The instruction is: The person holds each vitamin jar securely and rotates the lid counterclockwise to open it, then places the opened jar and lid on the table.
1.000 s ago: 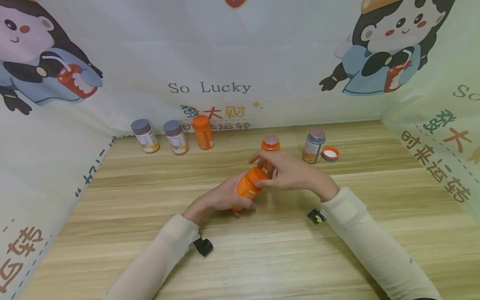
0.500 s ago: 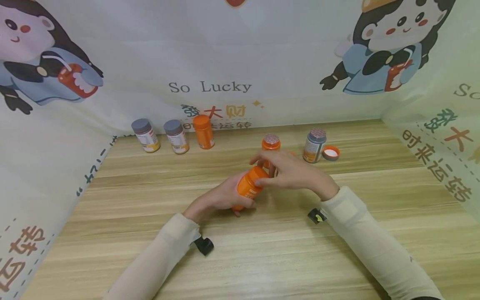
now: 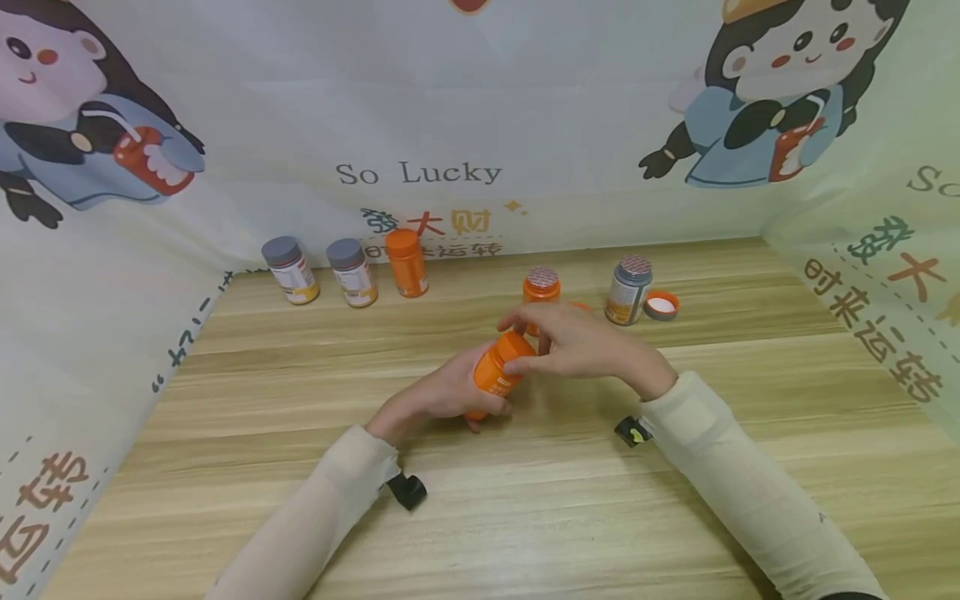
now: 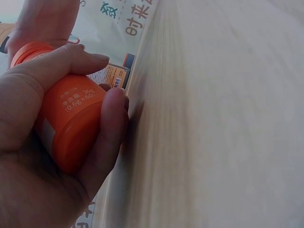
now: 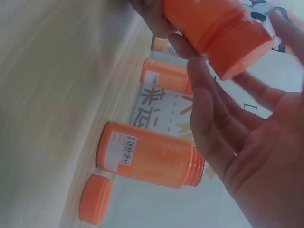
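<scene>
My left hand [image 3: 453, 387] grips an orange pill bottle [image 4: 78, 102] around its body, tilted, above the table. White print on its side reads 36g in the left wrist view. My right hand [image 3: 577, 342] has thumb and fingers curved around the bottle's orange cap [image 5: 242, 47]. Part of the cap is hidden behind these fingers in the head view. Just behind the right hand stands an uncapped orange bottle [image 5: 149, 154], its mouth covered by a printed seal in the head view. A loose orange cap [image 5: 95, 199] lies beside it.
At the back left stand two grey-capped bottles [image 3: 291, 273] and a capped orange bottle [image 3: 407, 265]. An uncapped grey-necked bottle [image 3: 628, 292] is at the back right, with a grey cap [image 3: 662, 305] lying inside-up beside it. A printed cloth [image 3: 480, 108] hangs behind the wooden table [image 3: 525, 525].
My right thumb has shifted slightly left on the cap, which now looks a little more tilted. The left hand and the standing bottles stay in place.
</scene>
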`<state>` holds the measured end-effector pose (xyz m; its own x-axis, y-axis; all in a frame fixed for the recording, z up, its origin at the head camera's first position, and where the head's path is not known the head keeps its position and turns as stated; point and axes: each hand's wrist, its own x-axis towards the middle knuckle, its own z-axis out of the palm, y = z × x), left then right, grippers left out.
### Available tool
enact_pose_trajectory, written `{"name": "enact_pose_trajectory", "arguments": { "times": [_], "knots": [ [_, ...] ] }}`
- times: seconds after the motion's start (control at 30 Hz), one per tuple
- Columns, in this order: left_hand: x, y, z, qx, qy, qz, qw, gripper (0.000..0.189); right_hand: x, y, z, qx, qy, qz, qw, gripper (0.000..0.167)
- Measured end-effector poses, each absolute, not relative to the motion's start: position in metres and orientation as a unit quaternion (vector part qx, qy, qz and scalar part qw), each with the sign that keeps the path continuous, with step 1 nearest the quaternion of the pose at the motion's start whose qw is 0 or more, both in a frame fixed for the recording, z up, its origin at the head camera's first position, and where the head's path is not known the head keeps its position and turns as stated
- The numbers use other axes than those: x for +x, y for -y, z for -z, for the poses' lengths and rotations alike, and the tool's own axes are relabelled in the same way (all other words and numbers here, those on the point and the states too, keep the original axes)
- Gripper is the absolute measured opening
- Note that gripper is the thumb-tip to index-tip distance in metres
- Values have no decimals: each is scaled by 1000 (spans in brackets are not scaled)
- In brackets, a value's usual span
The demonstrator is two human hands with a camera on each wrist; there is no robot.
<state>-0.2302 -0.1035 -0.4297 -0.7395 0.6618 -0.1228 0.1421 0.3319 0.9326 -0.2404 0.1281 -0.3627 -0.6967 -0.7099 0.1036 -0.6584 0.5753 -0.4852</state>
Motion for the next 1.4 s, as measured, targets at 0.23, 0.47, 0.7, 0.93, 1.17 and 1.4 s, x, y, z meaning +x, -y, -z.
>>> {"name": "enact_pose_trajectory", "arguments": {
  "times": [0.23, 0.47, 0.7, 0.93, 1.17, 1.4],
  "knots": [
    [-232, 102, 430, 262, -776, -517, 251, 60, -240, -129, 361, -406, -879, 247, 40, 45],
    [-236, 102, 431, 262, -769, -525, 252, 59, -240, -134, 355, -418, -868, 266, 30, 47],
    [-247, 103, 434, 229, -756, -576, 209, 58, -240, -142, 352, -395, -878, 269, 26, 49],
    [-269, 101, 427, 163, -728, -652, 139, 61, -244, -146, 349, -366, -901, 234, 10, 50],
    [-291, 108, 432, 123, -742, -657, 55, 67, -247, -146, 350, -346, -907, 239, -1, 50],
    [-296, 123, 434, 110, -762, -638, 22, 69, -248, -140, 346, -343, -902, 260, -25, 48]
  ]
}}
